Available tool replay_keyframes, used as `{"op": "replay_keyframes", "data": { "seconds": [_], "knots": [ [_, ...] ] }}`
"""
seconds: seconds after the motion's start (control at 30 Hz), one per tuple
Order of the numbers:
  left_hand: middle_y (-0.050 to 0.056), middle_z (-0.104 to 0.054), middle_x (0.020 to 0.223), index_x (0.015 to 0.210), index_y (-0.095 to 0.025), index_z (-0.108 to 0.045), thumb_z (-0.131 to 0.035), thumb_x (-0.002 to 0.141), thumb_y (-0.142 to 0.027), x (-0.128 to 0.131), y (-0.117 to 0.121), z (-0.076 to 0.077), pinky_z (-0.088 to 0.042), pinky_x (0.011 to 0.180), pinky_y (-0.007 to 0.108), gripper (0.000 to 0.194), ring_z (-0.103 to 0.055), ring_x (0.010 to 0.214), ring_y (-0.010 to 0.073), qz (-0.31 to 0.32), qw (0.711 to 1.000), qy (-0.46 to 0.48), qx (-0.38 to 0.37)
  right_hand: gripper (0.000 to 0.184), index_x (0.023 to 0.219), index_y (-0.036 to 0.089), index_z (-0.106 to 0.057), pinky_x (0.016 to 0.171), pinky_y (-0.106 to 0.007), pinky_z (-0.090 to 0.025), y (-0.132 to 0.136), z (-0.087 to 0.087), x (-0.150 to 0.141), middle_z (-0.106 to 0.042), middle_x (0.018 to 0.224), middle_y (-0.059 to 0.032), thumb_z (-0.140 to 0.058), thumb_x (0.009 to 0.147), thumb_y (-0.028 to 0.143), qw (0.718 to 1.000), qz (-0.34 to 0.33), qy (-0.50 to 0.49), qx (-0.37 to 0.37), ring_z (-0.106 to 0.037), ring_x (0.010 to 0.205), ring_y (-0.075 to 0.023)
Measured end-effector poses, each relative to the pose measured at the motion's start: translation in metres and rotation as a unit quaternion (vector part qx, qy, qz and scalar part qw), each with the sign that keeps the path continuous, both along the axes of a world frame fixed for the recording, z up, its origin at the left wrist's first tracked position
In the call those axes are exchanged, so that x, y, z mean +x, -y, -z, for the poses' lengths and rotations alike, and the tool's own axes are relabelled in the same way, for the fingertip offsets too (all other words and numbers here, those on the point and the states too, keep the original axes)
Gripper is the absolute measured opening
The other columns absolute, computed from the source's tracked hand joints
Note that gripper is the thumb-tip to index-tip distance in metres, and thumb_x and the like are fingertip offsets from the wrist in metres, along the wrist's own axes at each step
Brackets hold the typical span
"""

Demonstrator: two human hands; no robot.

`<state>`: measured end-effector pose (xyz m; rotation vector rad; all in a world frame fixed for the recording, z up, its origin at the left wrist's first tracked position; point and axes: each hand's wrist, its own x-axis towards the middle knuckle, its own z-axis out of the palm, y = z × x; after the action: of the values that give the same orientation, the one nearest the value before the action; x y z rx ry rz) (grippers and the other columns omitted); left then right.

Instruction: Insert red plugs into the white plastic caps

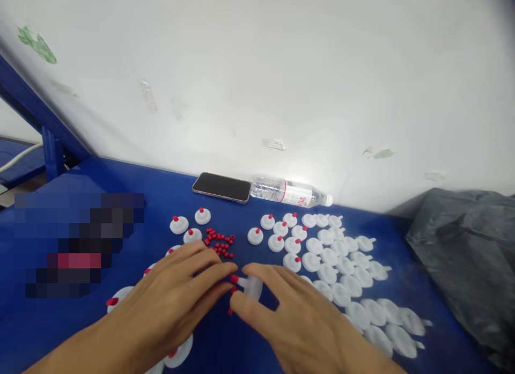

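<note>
My right hand (pixel 293 307) grips a white plastic nozzle lid (pixel 253 288) between thumb and fingers, its spout turned to the left. A small red cap (pixel 234 278) sits at the spout's tip, and the fingertips of my left hand (pixel 193 288) close around it. Just below lie a few loose red caps, partly hidden by my right thumb. Beyond my hands is a pile of loose red caps (pixel 221 249). White lids with red tips, such as this capped lid (pixel 202 216), stand to the left and in the middle. Several uncapped white lids (pixel 328 256) spread to the right.
A phone (pixel 222 188) and a water bottle lying on its side (pixel 289 192) are at the back of the blue table (pixel 132 175), against the white wall (pixel 257 84). A dark plastic bag (pixel 466 256) bulges at the right. A blurred patch covers the left side.
</note>
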<state>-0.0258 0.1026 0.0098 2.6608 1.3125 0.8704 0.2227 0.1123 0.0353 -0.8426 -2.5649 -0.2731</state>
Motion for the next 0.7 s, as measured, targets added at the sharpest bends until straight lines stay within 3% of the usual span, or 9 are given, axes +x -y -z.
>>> {"op": "replay_keyframes", "data": {
  "seconds": [0.13,0.23,0.37,0.5,0.6,0.7],
  "knots": [
    [-0.001,-0.074,0.099,0.118,-0.031,-0.066,-0.039,0.114,-0.021,-0.009,-0.005,-0.004,-0.06,0.075,0.034,0.029,-0.069,0.089,0.0193,0.0,1.0,-0.023,-0.019,0.033,0.113,0.03,-0.079,0.077,-0.025,-0.069,-0.003,0.001,0.004,-0.085,0.114,0.0001,-0.054,0.099,0.015,0.998,0.022,0.049,-0.012,-0.082,0.087,-0.0161],
    [0.002,-0.07,0.101,0.115,-0.029,-0.068,-0.04,0.112,-0.02,-0.012,-0.006,-0.004,-0.056,0.061,0.03,0.029,-0.067,0.092,0.0218,-0.024,0.997,-0.068,-0.025,0.023,0.116,0.026,-0.077,0.09,-0.031,-0.069,-0.006,0.005,0.005,-0.083,0.119,0.0011,-0.06,0.102,0.024,0.997,0.03,0.067,-0.021,-0.08,0.104,-0.0181],
    [0.007,-0.065,0.12,0.109,-0.031,-0.074,-0.041,0.107,-0.014,-0.011,-0.006,-0.008,-0.049,0.05,0.024,0.037,-0.066,0.105,0.0247,-0.063,0.988,-0.129,-0.047,0.03,0.127,0.025,-0.074,0.104,-0.04,-0.066,-0.01,0.011,0.008,-0.082,0.129,0.0028,-0.053,0.107,0.033,0.996,0.045,0.075,-0.002,-0.076,0.12,-0.0208],
    [0.009,-0.059,0.127,0.106,-0.032,-0.077,-0.043,0.107,-0.019,-0.01,-0.004,-0.01,-0.044,0.044,0.022,0.036,-0.068,0.097,0.0219,-0.072,0.99,-0.115,-0.042,0.034,0.13,0.026,-0.073,0.107,-0.042,-0.064,-0.01,0.016,0.01,-0.081,0.133,0.0001,-0.05,0.108,0.038,0.993,0.055,0.104,0.005,-0.074,0.126,-0.0226],
    [0.009,-0.056,0.134,0.107,-0.033,-0.077,-0.043,0.106,-0.021,-0.012,-0.003,-0.009,-0.052,0.049,0.026,0.036,-0.069,0.094,0.0216,-0.076,0.99,-0.108,-0.054,0.033,0.125,0.029,-0.075,0.107,-0.045,-0.064,-0.009,0.01,0.013,-0.082,0.129,0.0003,-0.049,0.109,0.039,0.993,0.057,0.106,0.001,-0.075,0.124,-0.0237],
    [0.01,-0.059,0.129,0.106,-0.03,-0.076,-0.042,0.104,-0.014,-0.012,-0.003,-0.007,-0.054,0.051,0.029,0.038,-0.068,0.101,0.026,-0.057,0.987,-0.143,-0.05,0.03,0.121,0.031,-0.075,0.105,-0.044,-0.064,-0.01,-0.006,0.02,-0.083,0.125,0.0007,-0.048,0.11,0.036,0.994,0.081,0.073,-0.02,-0.078,0.116,-0.0235]
  ]
}}
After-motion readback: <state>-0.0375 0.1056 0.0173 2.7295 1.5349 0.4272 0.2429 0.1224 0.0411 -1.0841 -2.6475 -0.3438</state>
